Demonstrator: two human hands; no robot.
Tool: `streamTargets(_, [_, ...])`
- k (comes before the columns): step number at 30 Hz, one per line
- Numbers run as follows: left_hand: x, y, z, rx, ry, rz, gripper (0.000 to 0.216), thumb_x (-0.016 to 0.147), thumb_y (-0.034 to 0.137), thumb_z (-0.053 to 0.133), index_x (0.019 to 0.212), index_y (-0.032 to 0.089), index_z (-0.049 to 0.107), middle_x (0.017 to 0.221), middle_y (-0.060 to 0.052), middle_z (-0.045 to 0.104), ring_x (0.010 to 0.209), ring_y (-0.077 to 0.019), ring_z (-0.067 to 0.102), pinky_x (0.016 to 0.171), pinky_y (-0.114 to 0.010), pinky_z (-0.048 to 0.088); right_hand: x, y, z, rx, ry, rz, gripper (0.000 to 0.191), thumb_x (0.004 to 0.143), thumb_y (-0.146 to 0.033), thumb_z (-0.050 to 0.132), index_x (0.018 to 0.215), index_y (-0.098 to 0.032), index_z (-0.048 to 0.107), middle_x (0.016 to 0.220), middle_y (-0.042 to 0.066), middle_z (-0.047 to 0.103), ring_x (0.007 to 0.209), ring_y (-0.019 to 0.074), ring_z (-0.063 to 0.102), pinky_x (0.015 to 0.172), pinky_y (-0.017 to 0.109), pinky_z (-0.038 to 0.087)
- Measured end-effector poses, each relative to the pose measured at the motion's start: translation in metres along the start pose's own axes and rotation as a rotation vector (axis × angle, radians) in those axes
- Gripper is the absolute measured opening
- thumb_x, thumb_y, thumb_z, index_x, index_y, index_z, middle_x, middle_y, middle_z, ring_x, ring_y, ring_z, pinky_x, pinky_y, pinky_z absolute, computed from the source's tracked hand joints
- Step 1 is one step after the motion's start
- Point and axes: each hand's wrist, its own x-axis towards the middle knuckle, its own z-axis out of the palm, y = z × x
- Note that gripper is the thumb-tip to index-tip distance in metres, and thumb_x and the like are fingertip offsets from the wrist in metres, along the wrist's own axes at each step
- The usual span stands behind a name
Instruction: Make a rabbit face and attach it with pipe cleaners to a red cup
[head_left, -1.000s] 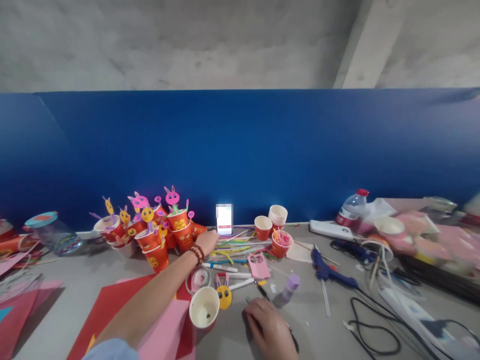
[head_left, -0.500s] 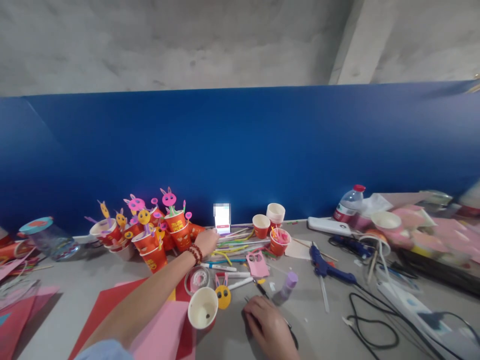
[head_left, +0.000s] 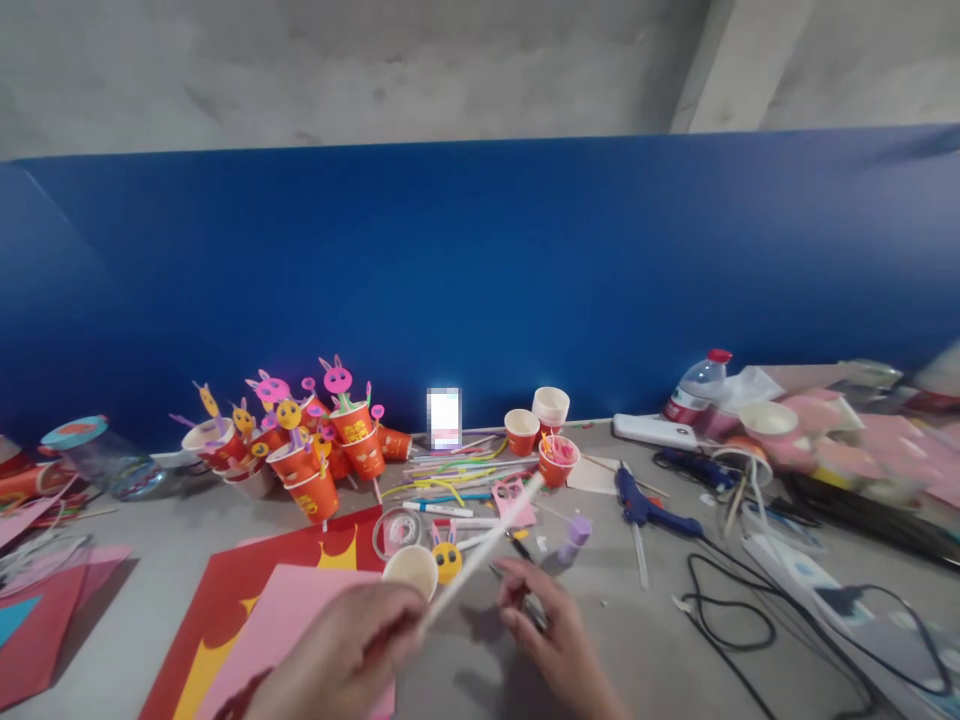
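My left hand is closed on one end of a long white strip, which looks like a pipe cleaner; it slants up to the right, blurred by motion. My right hand curls around dark scissors, mostly hidden by the fingers. Just beyond my left hand stands a paper cup, partly covered by that hand. Touching its right side is a yellow bunny face with pink ears. Pink paper and red paper lie beneath and beside my left hand.
Decorated red cups crowd the back left. Coloured pipe cleaners lie below a phone. A purple glue stick stands right of centre, with a blue glue gun and black cable farther right.
My left hand has come back from the pipe cleaner pile toward me, now with the white strip in it. My right hand has lifted and turned, fingers curled around the scissors.
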Motion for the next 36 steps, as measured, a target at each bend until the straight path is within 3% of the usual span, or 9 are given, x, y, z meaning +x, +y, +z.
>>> streamTargets(2, [-0.015,0.006,0.023,-0.112,-0.2,-0.038,0.02,0.092,0.036,0.05,0.09,0.029,0.069,0.078,0.0,0.069,0.069,-0.0195,0.062,0.062,-0.025,0.046,-0.001,-0.015,-0.001,0.261,0.004,0.062,0.048,0.089,-0.057,0.056,0.122,-0.021,0.063,0.072,0.002,0.064,0.063,0.0185,0.061,0.06,0.028,0.049])
streamTargets(5, [-0.017,0.002,0.055,-0.272,-0.235,-0.185,0.022,0.093,0.033,0.047,0.094,0.027,0.069,0.077,-0.001,0.07,0.072,-0.0192,0.063,0.063,-0.025,0.046,0.002,-0.028,0.002,0.469,0.046,0.265,0.045,0.089,-0.059,0.057,0.098,-0.017,0.069,0.054,-0.004,0.051,0.044,0.011,0.046,0.045,0.022,0.036])
streamTargets(10, [-0.012,-0.014,0.093,-0.426,-0.249,-0.146,0.018,0.089,0.032,0.053,0.093,0.022,0.067,0.078,-0.003,0.071,0.072,-0.0193,0.064,0.069,-0.027,0.048,0.011,-0.018,0.011,0.51,0.141,0.462,0.049,0.082,-0.065,0.064,0.077,-0.016,0.065,0.043,-0.008,0.04,0.04,0.0068,0.033,0.043,0.019,0.024])
streamTargets(15, [-0.002,-0.012,0.113,-0.709,-0.273,-0.105,0.031,0.08,0.038,0.069,0.106,0.022,0.059,0.088,-0.003,0.071,0.075,-0.0184,0.066,0.068,-0.027,0.05,0.008,-0.01,0.021,0.417,0.021,0.426,0.053,0.082,-0.07,0.059,0.073,-0.017,0.059,0.043,-0.009,0.038,0.039,0.0068,0.034,0.041,0.019,0.023])
streamTargets(19, [0.02,-0.014,0.133,-1.071,-0.053,-0.246,0.04,0.087,0.06,0.056,0.096,0.021,0.053,0.066,0.004,0.059,0.035,-0.0037,0.035,0.036,-0.018,0.024,0.017,-0.004,0.026,0.184,-0.22,0.315,0.056,0.092,-0.067,0.042,0.073,-0.018,0.059,0.042,-0.007,0.043,0.035,0.0081,0.038,0.039,0.019,0.029])
streamTargets(23, [0.038,-0.02,0.155,-1.438,0.101,-0.459,0.053,0.07,0.064,0.073,0.076,0.023,0.041,0.05,0.013,0.035,0.035,-0.002,0.013,0.034,-0.017,0.004,0.061,0.012,0.02,-0.215,-0.099,0.167,0.053,0.103,-0.05,0.025,0.087,-0.017,0.063,0.055,-0.001,0.058,0.048,0.0132,0.054,0.048,0.022,0.042])
streamTargets(27, [0.037,-0.023,0.164,-1.496,0.033,-0.48,0.06,0.066,0.067,0.074,0.067,0.023,0.033,0.047,0.014,0.029,0.034,-0.0019,0.011,0.033,-0.018,0.004,0.122,0.03,0.019,-0.482,-0.074,0.115,0.022,0.096,-0.031,0.049,0.098,-0.018,0.067,0.102,0.009,0.069,0.088,0.0208,0.065,0.079,0.03,0.047])
streamTargets(30, [0.033,-0.024,0.164,-1.519,-0.033,-0.476,0.058,0.067,0.068,0.072,0.066,0.023,0.036,0.046,0.013,0.03,0.033,-0.002,0.012,0.032,-0.018,0.004,0.153,0.039,0.033,-0.653,-0.163,0.095,0.014,0.093,-0.023,0.057,0.097,-0.017,0.07,0.108,0.01,0.068,0.1,0.0234,0.064,0.089,0.033,0.046])
streamTargets(36, [0.033,-0.026,0.168,-1.528,-0.103,-0.425,0.055,0.067,0.066,0.073,0.063,0.022,0.041,0.043,0.011,0.034,0.031,-0.0022,0.019,0.031,-0.019,0.007,0.17,0.05,0.062,-0.88,-0.289,0.085,0.03,0.097,-0.032,0.061,0.122,-0.016,0.059,0.123,0.009,0.062,0.103,0.023,0.064,0.087,0.044,0.056])
